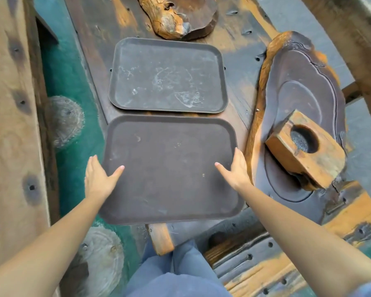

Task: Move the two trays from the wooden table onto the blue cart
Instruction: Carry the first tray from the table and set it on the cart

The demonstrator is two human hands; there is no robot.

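Two dark brown rectangular trays lie one behind the other on the wooden table (pixel 90 28). The far tray (pixel 167 76) is flat, with whitish marks on it. The near tray (pixel 169 168) overhangs the table's front edge. My left hand (pixel 96 179) holds its left rim and my right hand (pixel 236 170) holds its right rim. Each thumb lies on top of the tray and the fingers run along its outer edge. No blue cart is in view.
A dark carved wooden slab (pixel 298 93) lies right of the trays, with a wooden block with a round hole (pixel 304 151) on it. A gnarled wood piece (pixel 167 18) sits behind the far tray. A plank bench (pixel 11 125) and green floor (pixel 68 82) are at the left.
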